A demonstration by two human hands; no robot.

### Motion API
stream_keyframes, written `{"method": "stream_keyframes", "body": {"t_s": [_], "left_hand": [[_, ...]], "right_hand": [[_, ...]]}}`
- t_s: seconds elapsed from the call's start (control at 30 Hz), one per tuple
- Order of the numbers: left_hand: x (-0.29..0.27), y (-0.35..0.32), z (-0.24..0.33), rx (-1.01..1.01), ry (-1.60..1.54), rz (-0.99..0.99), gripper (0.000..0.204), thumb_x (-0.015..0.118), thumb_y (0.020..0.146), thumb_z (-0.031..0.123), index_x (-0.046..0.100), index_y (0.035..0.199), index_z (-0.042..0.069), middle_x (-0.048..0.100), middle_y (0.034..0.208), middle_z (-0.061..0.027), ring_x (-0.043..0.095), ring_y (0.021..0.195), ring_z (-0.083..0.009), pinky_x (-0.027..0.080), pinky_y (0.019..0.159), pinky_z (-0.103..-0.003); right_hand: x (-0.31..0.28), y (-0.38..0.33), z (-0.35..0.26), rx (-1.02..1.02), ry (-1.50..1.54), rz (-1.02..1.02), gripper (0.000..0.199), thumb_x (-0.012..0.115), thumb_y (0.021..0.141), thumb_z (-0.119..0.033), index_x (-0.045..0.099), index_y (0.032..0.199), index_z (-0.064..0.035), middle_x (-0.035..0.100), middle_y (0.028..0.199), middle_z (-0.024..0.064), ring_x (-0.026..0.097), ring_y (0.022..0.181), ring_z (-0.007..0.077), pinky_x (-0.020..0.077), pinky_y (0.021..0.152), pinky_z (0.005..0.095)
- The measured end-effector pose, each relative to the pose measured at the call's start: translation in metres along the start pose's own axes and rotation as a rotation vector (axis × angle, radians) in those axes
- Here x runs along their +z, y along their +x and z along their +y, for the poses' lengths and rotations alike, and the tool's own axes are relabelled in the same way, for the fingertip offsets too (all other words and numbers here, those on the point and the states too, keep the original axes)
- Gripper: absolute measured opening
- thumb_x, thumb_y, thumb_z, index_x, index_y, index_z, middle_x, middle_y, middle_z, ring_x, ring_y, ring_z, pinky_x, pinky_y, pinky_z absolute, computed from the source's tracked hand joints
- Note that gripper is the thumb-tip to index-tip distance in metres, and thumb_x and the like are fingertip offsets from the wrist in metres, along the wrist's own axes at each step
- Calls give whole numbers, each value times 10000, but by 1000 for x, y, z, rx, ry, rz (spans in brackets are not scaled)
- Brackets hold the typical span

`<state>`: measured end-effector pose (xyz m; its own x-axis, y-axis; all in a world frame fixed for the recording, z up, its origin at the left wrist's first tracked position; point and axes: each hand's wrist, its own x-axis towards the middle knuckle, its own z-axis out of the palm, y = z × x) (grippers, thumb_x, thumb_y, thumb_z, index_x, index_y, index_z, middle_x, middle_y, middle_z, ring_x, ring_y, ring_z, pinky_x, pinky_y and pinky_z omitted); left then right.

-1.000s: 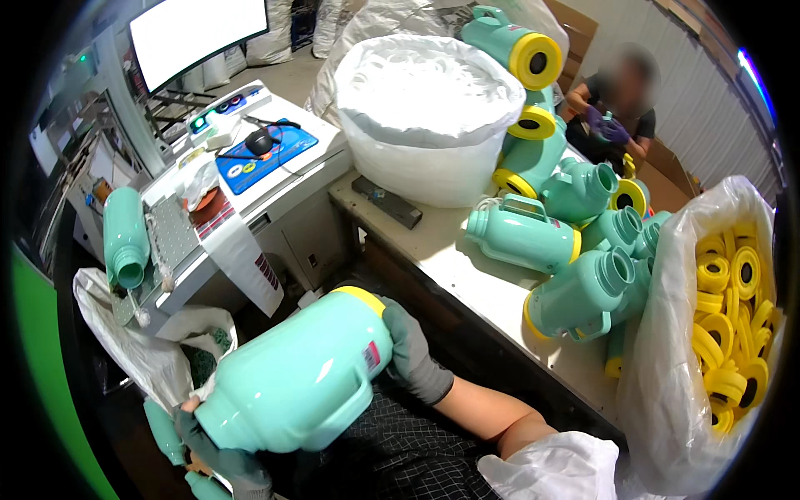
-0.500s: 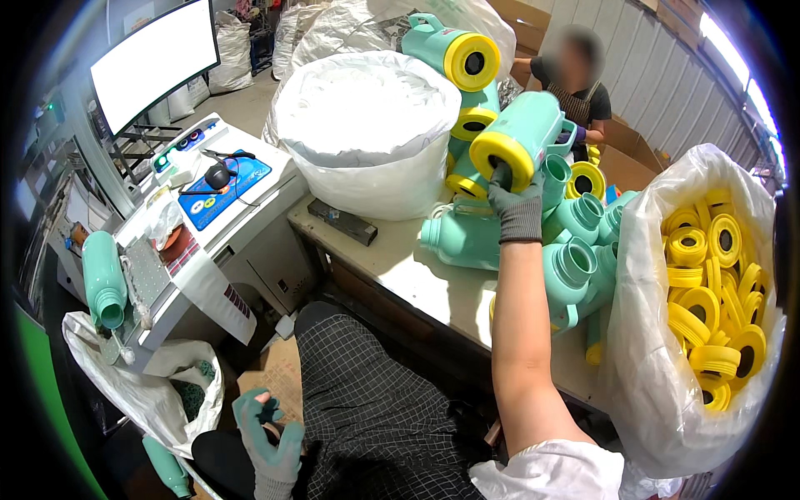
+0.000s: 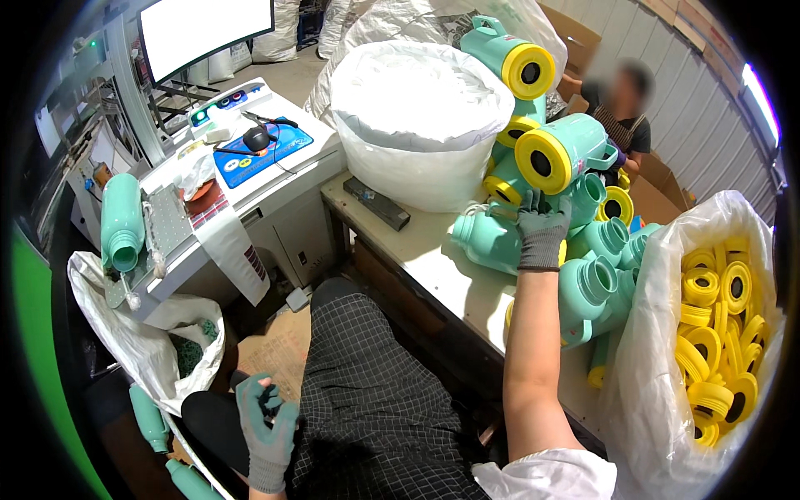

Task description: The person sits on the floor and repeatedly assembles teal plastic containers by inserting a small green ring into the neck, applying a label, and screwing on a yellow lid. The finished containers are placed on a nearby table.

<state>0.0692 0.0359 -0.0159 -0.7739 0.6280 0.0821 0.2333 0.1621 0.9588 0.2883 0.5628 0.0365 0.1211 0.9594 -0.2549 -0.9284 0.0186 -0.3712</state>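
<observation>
My right hand (image 3: 543, 232), in a grey-green glove, reaches over the table with fingers stretched toward the pile and nothing visibly gripped. Just beyond its fingertips, a mint-green jug-shaped bottle with a yellow base (image 3: 560, 157) rests on other bottles. Beside the hand lies another mint bottle (image 3: 486, 240), partly hidden by it. Open-necked mint bottles (image 3: 583, 287) stand to its right. Low at the left, over my lap, my gloved left hand (image 3: 267, 429) is empty, its fingers loosely bent and the thumb apart.
A white sack (image 3: 421, 167) stands behind the table, and a clear bag of yellow rings (image 3: 637, 400) at the right. A machine with a mint bottle (image 3: 122, 221) is at the left, above a white sack (image 3: 158, 367). A co-worker (image 3: 625, 117) is behind the pile.
My right hand has let go of the yellow-based bottle, which now rests on the pile, and has drawn back slightly below it. The view has turned left.
</observation>
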Motion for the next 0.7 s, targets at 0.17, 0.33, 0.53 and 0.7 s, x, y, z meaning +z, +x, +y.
{"method": "stream_keyframes", "body": {"t_s": [0.17,0.33,0.53,0.7], "left_hand": [[-59,-52,-33,-90,-190,294,456,633,862,-22,490,1293,21,518,1114,-56,529,948,-109,494,861,-289],[-99,-46,-63,37,342,728,502,799,879,176,569,1295,17,592,1141,-130,616,983,-267,515,905,-385],[-161,-134,-231,-616,433,955,521,773,890,305,575,1242,-23,623,1196,-183,614,1099,-360,512,939,-435],[-234,-213,-344,-1384,259,1776,913,869,749,416,476,1398,-92,603,1319,-268,628,1166,-361,532,949,-438]], "right_hand": [[-38,-68,83,-8,-419,-402,265,614,1034,-335,648,1175,-113,664,1063,36,618,956,192,519,833,351],[-124,-203,136,-131,-1088,-808,347,499,1076,-214,602,1329,0,644,1251,109,629,1018,187,531,845,304],[-145,-292,173,47,-1180,-1124,368,552,1072,-177,558,1382,21,610,1338,83,594,1042,133,485,876,248],[-152,-299,188,-22,-1282,-1300,343,544,1070,-84,552,1384,55,637,1294,135,641,980,174,522,803,286]]}}
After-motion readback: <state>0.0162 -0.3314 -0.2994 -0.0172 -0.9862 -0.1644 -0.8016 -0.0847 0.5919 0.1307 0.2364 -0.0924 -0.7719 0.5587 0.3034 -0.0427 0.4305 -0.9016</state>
